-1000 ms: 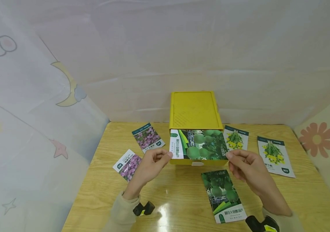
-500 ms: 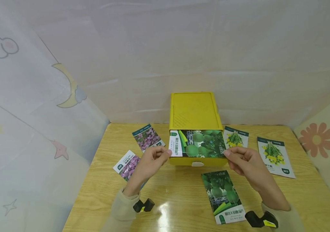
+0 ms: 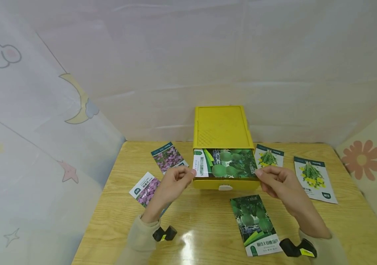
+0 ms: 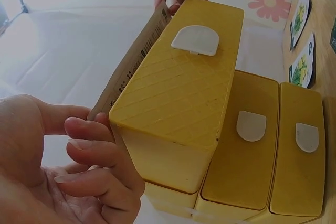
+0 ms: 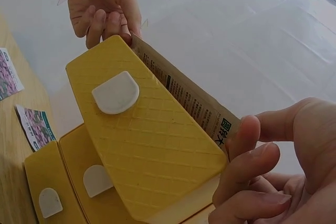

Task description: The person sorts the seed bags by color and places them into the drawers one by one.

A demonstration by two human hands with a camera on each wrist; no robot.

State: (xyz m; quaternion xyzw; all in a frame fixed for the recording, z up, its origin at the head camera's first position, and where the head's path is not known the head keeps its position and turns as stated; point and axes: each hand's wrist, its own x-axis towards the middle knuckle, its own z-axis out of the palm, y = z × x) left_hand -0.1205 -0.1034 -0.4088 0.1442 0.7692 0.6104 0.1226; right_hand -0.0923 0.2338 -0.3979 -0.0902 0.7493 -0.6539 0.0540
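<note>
The left hand [image 3: 174, 185] pinches one end of a green gourd seed packet [image 3: 229, 163], and the right hand [image 3: 280, 186] pinches the other; both have bent fingers. The packet sits between them, just over the pulled-out yellow drawer [image 3: 205, 184]. A second gourd packet [image 3: 255, 225] lies near the right hand.

The counter [image 3: 205, 224] is showing wood grain beneath a glossy coat that is throwing back a bright patch of light. The yellow drawer unit [image 3: 223, 123] is looking like smooth plastic, while its front drawer face [image 4: 173, 93] is bearing a faint lattice texture around a smooth white plastic handle [image 4: 197, 40]. The held packet [image 3: 231, 162] is looking glossy and printed, its brown back [image 5: 181, 93] appearing matt and papery. The backdrop [image 3: 181, 55] is hanging as thin, creased sheeting; the sleeves [image 3: 142, 237] are looking like matt cloth
</note>
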